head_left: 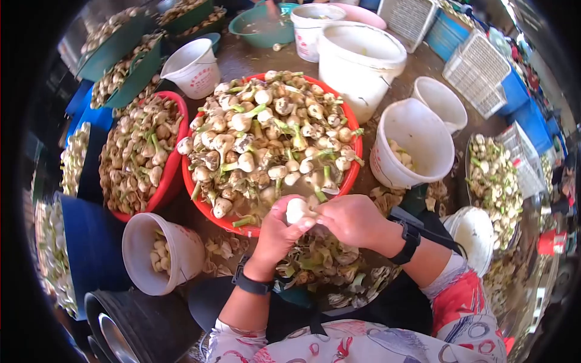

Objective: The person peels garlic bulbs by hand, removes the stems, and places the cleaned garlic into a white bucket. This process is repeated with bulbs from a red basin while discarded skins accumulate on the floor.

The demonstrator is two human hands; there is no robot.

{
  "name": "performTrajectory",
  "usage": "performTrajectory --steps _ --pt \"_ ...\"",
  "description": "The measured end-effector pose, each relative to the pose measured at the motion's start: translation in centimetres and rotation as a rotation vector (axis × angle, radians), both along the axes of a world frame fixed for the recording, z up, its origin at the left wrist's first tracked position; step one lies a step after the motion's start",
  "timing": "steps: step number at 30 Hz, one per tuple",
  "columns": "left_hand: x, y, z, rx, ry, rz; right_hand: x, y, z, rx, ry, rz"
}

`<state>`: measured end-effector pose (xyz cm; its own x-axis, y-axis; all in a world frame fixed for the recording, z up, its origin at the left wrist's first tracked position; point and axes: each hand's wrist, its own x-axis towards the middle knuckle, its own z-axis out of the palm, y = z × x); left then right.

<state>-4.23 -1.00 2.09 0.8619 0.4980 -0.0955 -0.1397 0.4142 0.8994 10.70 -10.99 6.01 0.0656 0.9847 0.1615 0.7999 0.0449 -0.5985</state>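
A white garlic bulb sits in my left hand, with the thumb and fingers closed around it. My right hand pinches at the stem side of the same bulb; its fingertips are partly hidden. Just beyond both hands stands a red basin heaped with garlic bulbs, some with green stems, in murky water. Below the hands lies a pile of peeled skins and cut stems.
A white bucket with some peeled garlic stands at the left, another white bucket at the right. A second red basin of garlic is at the left. Further back are a large white tub, a green basin and white crates.
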Motion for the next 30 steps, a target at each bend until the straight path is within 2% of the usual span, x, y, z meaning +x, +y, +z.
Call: performTrajectory --steps 2,3,4,5,6,7,9,10,12,13,14,16,17,18,20,21,22,24,25,27,28,30 --pt "0.3 -0.5 -0.8 0.346 0.25 0.105 -0.1 -0.4 -0.6 0.008 -0.037 -0.007" --pt "0.2 -0.4 -1.0 0.55 0.243 0.148 0.1 -0.3 -0.7 -0.063 0.129 -0.029" --pt "0.1 -0.4 -1.0 0.551 0.244 0.137 0.3 -0.2 -0.6 -0.135 0.294 -0.048" --pt "0.1 -0.3 -1.0 0.599 0.163 0.135 0.1 -0.2 -0.3 -0.335 0.523 -0.176" --pt "0.1 -0.4 -0.8 0.648 0.078 0.137 0.2 -0.2 -0.2 -0.331 0.52 -0.177" --pt "0.1 -0.5 -0.7 0.654 0.073 0.139 0.3 0.0 -0.5 -0.411 0.802 -0.219" --pt "-0.2 -1.1 -0.4 -0.13 -0.068 0.048 0.2 0.5 -1.6 -0.473 1.318 -0.235" --pt "-0.3 -1.1 0.0 -0.125 -0.075 0.053 -0.1 0.3 -1.9 -0.471 1.31 -0.227" --pt "-0.6 -1.1 1.2 -0.509 -0.237 0.067 -1.1 0.4 -2.0 -0.202 1.602 -0.193" --pt "-0.9 -1.4 1.8 -0.541 -0.272 0.119 -1.4 0.5 -1.8 -0.122 1.732 -0.126" --pt "-1.3 -1.5 2.1 -0.539 -0.28 0.125 -2.0 0.6 -1.5 -0.127 1.725 -0.119" --pt "-1.9 -1.4 2.6 -0.576 -0.377 0.167 -3.3 1.1 -0.3 -0.054 1.54 -0.354" --pt "-1.9 -0.9 2.1 -0.554 -0.441 0.102 -3.3 0.8 -0.1 -0.042 1.484 -0.218" --pt "-2.1 -0.7 2.0 -0.552 -0.447 0.106 -3.3 0.8 0.1 -0.045 1.479 -0.212" --pt "-2.5 -0.4 1.8 -0.523 -0.542 -0.085 -3.0 1.1 0.7 0.1 1.607 -0.259" --pt "-2.5 -0.7 1.9 -0.577 -0.557 -0.079 -3.0 1.3 1.9 0.156 1.797 -0.35" --pt "-2.6 -0.6 2.1 -0.577 -0.562 -0.084 -1.8 1.4 1.0 0.236 1.888 -0.253" --pt "-2.6 -0.4 2.6 -0.591 -0.583 -0.038 0.3 1.0 0.2 0.443 1.7 -0.211" --pt "-2.8 -0.4 3.1 -0.628 -0.529 0.055 0.4 1.2 -0.3 0.337 1.132 -0.595" --pt "-3.0 -0.1 2.6 -0.669 -0.495 0.094 1.8 -0.4 -3.7 -0.026 -0.149 -0.174" --pt "-2.9 0.0 2.8 -0.713 -0.462 0.126 0.9 -0.9 -2.9 -0.476 -0.235 -0.106" --pt "-2.4 0.1 3.0 -0.689 -0.468 0.179 -1.1 -1.9 -3.5 -0.389 -0.243 -0.298"
